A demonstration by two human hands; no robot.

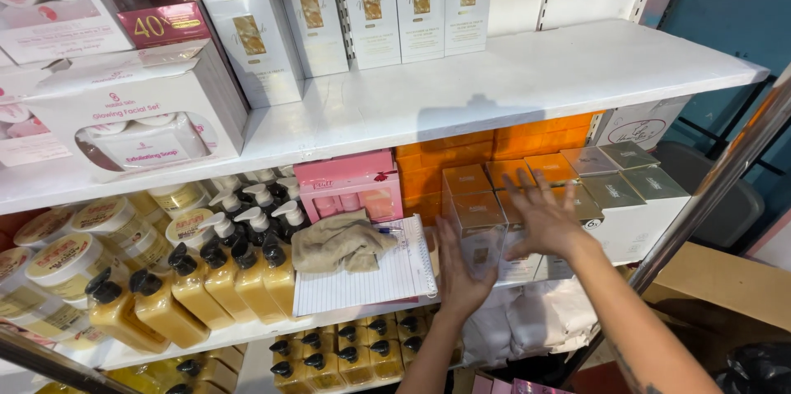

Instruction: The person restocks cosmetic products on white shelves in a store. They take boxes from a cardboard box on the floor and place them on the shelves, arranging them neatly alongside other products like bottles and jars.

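Several clear plastic boxes with orange and gold tops stand in rows on the middle shelf [346,316]. My left hand [458,277] lies flat, fingers straight, against the left side of the front clear box [479,229]. My right hand [545,218] rests with fingers spread on top of the neighbouring clear boxes [527,266], just right of that box. Neither hand closes around anything.
A lined notepad [375,279] with a beige cloth [339,244] and a pen lies left of the boxes. A pink gift box [350,184], amber pump bottles [222,279] and cream jars [70,258] fill the left. Tall white cartons [375,7] stand above. A metal rail [709,188] slants at the right.
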